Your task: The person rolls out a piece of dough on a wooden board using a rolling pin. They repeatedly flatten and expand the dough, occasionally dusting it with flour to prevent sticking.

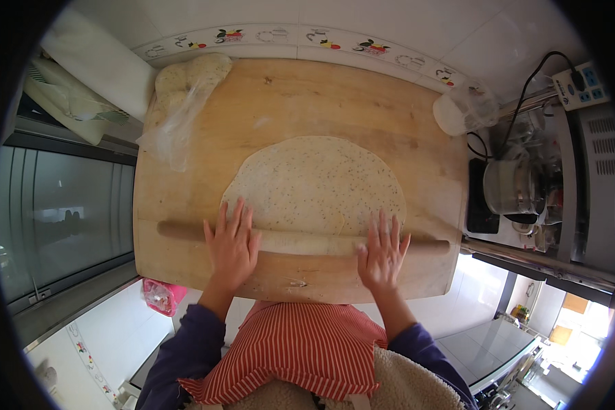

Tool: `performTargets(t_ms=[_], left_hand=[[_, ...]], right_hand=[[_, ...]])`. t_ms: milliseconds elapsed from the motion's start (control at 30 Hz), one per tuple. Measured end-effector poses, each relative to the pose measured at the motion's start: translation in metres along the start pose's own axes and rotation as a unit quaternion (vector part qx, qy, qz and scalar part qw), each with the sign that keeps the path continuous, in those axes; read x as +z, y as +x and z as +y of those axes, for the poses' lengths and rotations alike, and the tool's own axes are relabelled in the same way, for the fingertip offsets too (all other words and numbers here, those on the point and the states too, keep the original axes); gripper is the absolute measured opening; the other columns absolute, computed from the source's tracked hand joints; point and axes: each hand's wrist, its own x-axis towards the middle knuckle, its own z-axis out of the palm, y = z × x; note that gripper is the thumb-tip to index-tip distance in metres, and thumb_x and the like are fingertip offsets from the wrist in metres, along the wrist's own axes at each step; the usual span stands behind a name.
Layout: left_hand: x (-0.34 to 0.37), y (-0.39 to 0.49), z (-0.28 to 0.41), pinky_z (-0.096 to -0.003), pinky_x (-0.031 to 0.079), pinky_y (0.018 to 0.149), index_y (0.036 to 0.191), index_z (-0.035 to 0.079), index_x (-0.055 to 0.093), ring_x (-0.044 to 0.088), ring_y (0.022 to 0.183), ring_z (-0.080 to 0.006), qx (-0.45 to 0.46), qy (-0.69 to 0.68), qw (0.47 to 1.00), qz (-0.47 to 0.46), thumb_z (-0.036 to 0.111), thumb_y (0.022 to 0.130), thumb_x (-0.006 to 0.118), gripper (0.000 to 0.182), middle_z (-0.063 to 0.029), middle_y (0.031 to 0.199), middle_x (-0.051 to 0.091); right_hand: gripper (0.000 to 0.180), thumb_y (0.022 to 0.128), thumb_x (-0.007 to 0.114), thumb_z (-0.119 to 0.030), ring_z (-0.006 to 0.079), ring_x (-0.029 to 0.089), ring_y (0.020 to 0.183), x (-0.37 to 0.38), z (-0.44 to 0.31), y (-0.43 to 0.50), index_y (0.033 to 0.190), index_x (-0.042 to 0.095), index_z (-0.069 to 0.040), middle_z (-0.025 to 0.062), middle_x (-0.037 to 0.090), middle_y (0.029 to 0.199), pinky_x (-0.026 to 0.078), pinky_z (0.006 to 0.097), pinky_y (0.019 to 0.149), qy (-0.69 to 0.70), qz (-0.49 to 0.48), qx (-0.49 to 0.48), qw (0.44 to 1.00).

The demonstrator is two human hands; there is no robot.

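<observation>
A thin round sheet of dough [318, 179], flecked with dark green bits, lies flat on a wooden board [307, 97]. Along its near side runs a long wooden rolling pin [182, 230], set crosswise to me. The dough's near edge is wrapped around the pin's middle. My left hand [231, 248] rests palm down over the pin, left of centre, its fingertips reaching the dough's left edge. On the right part of the pin, my right hand [383, 251] lies flat too, fingers apart and pointing away from me. Neither hand's fingers curl around the pin.
Flecked dough pieces [207, 72] under a clear plastic bag [182, 128] sit at the board's back left corner. A translucent plastic container [464, 108] tilts at the back right. Beyond the right edge are a pot [512, 187] and a power strip [581, 86]. A tiled wall backs the board.
</observation>
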Motion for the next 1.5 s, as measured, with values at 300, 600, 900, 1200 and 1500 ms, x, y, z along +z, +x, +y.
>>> performTargets(t_ms=[300, 600, 900, 1200, 1500], left_hand=[[-0.010, 0.145, 0.023, -0.0590, 0.038, 0.100, 0.124, 0.012, 0.061, 0.052, 0.122, -0.0310, 0.060, -0.094, 0.985, 0.130, 0.028, 0.086, 0.069, 0.041, -0.0064, 0.126, 0.060], [0.009, 0.070, 0.034, -0.0501, 0.038, 0.098, 0.125, 0.014, 0.062, 0.056, 0.109, -0.0266, 0.161, -0.075, 0.982, 0.055, 0.028, 0.067, 0.084, 0.064, -0.0054, 0.117, 0.063], [-0.004, 0.075, 0.051, -0.0652, 0.027, 0.107, 0.147, 0.010, 0.045, 0.040, 0.140, -0.0358, 0.006, -0.048, 0.998, 0.030, 0.041, 0.097, 0.047, 0.059, -0.0126, 0.152, 0.044], [-0.004, 0.042, 0.020, -0.0640, 0.030, 0.107, 0.146, 0.013, 0.047, 0.039, 0.140, -0.0366, -0.020, 0.008, 1.000, -0.015, 0.036, 0.102, 0.042, 0.049, -0.0121, 0.154, 0.040], [0.004, 0.127, -0.004, -0.0663, 0.030, 0.107, 0.141, 0.016, 0.054, 0.040, 0.139, -0.0386, -0.058, -0.034, 0.994, 0.086, 0.042, 0.101, 0.042, 0.049, -0.0115, 0.153, 0.042]], right_hand=[[0.042, 0.089, 0.063, -0.024, 0.0322, 0.053, 0.119, -0.005, 0.015, 0.127, 0.128, 0.059, -0.011, 0.0130, 0.058, 0.131, 0.037, 0.0522, 0.104, 0.101, 0.078, -0.163, 0.978], [0.052, 0.071, 0.075, -0.019, 0.0282, 0.059, 0.110, 0.019, 0.002, 0.058, 0.122, 0.065, -0.017, 0.0045, 0.063, 0.123, 0.046, 0.0492, 0.095, 0.082, 0.121, -0.167, 0.975], [0.066, 0.092, 0.055, -0.040, 0.0386, 0.030, 0.144, -0.001, -0.019, 0.067, 0.148, 0.041, -0.008, 0.0172, 0.032, 0.158, 0.025, 0.0640, 0.111, -0.008, 0.004, -0.036, 0.999], [0.064, 0.094, 0.050, -0.043, 0.0420, 0.028, 0.145, -0.010, -0.005, 0.032, 0.149, 0.041, -0.011, 0.0176, 0.031, 0.159, 0.023, 0.0667, 0.111, -0.012, -0.047, -0.016, 0.999], [0.062, 0.093, 0.049, -0.047, 0.0410, 0.028, 0.146, 0.010, 0.020, 0.117, 0.146, 0.048, -0.015, 0.0149, 0.035, 0.157, 0.020, 0.0682, 0.111, 0.009, 0.074, 0.014, 0.997]])
